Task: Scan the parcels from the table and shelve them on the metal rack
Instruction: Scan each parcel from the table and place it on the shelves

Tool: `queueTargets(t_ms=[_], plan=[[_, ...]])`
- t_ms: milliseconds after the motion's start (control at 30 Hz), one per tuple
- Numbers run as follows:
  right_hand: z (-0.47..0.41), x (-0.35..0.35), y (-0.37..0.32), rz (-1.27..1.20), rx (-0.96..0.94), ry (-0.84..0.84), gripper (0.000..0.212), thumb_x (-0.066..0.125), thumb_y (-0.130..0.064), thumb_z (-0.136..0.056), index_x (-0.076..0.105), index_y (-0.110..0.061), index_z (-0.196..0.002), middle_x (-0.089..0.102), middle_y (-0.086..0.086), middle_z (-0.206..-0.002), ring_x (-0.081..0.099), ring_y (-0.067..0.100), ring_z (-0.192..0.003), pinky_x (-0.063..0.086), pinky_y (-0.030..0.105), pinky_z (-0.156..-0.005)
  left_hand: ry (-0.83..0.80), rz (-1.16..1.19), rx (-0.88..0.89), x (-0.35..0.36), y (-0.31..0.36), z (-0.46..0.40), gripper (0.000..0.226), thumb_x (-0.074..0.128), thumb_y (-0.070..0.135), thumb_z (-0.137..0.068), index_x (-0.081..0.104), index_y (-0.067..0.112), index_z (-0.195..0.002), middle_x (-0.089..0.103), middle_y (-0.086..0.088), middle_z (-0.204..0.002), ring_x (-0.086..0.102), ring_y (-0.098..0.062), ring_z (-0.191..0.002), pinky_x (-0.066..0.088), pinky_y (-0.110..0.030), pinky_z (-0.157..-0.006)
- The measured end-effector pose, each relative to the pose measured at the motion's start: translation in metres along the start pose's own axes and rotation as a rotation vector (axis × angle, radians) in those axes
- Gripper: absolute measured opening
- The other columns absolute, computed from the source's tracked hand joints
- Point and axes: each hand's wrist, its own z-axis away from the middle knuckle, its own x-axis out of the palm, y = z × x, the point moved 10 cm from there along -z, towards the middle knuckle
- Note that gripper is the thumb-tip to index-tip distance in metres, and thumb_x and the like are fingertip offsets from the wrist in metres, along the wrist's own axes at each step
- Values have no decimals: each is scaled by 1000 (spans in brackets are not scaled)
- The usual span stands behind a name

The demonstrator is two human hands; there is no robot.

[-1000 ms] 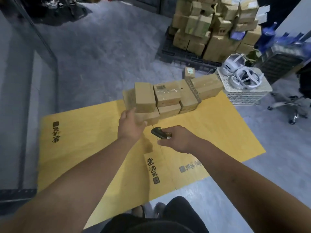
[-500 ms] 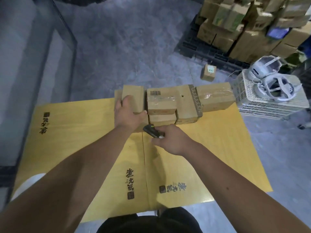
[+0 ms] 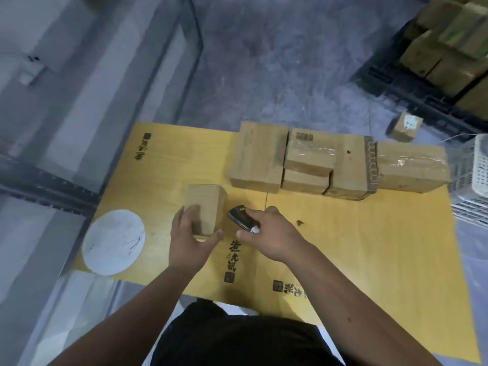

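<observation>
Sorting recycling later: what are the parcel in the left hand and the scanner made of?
Parcel: plain brown matte cardboard, going by its dull tan faces and folded edges. Scanner: probably hard plastic, black and slightly glossy, with a pale end.

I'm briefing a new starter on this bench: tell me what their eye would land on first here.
First, the two hands at the centre of the yellow table: the left hand grips a small cardboard parcel, and the right hand holds a black handheld scanner right beside it. Next, the row of cardboard parcels along the table's far edge.
</observation>
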Motion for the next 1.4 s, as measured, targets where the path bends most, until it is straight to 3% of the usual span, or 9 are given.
queueTargets(t_ms=[167, 300, 433, 633, 800, 967, 1100, 1267, 1400], plan=[[3, 59, -25, 164, 11, -31, 75, 60, -64, -98, 34, -38, -164, 41, 3, -136, 64, 28, -109, 55, 38, -92, -128, -5, -60, -18, -70, 9, 84, 85, 41, -81, 39, 37, -152, 26, 2, -163, 28, -18, -151, 33, -36, -117], [10, 99, -43, 334, 26, -53, 77, 58, -64, -99, 29, -36, -165, 39, 5, -139, 60, 32, -112, 54, 40, -93, -206, 33, -69, -33, -108, 3, 85, 70, 53, -90, 29, 36, -162, 11, 1, -173, 10, -15, -159, 25, -46, -125], [17, 122, -55, 511, 41, -58, 80, 53, -68, -100, 26, -32, -166, 38, 8, -143, 58, 35, -116, 53, 43, -98, -164, 40, -59, -61, -122, -11, 80, 35, 54, -92, 30, 21, -164, 31, -2, -169, 27, -21, -156, 22, -40, -126], [20, 141, -77, 715, 43, -46, 80, 46, -70, -102, 21, -29, -167, 37, 11, -144, 55, 36, -113, 53, 43, -93, -126, 182, 114, -90, -132, -25, 50, 43, 9, -107, 49, 40, -147, 47, 9, -153, 45, 7, -134, 42, -30, -113], [15, 154, -99, 825, 35, -49, 79, 43, -69, -103, 22, -27, -166, 36, 12, -146, 54, 37, -115, 52, 44, -92, -149, 253, 44, -90, -147, -38, 52, 40, 5, -103, 61, 45, -129, 44, 9, -146, 61, -27, -121, 50, -50, -108], [10, 164, -117, 959, 14, -81, 77, 44, -66, -104, 22, -25, -166, 36, 13, -144, 55, 37, -113, 49, 45, -88, -119, 330, -52, -107, -153, -42, 49, 52, 41, -107, 44, 26, -153, 36, 9, -154, 46, 23, -116, 40, -19, -102], [9, 166, -124, 929, 19, -91, 75, 44, -65, -105, 23, -26, -166, 36, 12, -142, 55, 36, -112, 51, 45, -91, -132, 250, -143, -109, -175, -54, 41, 59, 44, -102, 58, 26, -139, 56, 9, -139, 56, -14, -128, 47, -36, -102], [5, 165, -125, 762, 75, -74, 74, 44, -66, -104, 25, -30, -165, 38, 9, -136, 57, 35, -109, 53, 44, -91, -244, 265, -252, -99, -185, -48, 50, 63, 51, -98, 54, 28, -141, 69, 10, -104, 66, -13, -98, 55, -36, -89], [9, 165, -121, 711, 102, -70, 74, 46, -66, -103, 26, -31, -165, 37, 8, -136, 56, 33, -111, 54, 42, -92, -290, 146, -69, -92, -161, -46, 70, 76, 39, -92, 36, 35, -150, 68, 13, -107, 66, -12, -100, 52, -34, -83]])
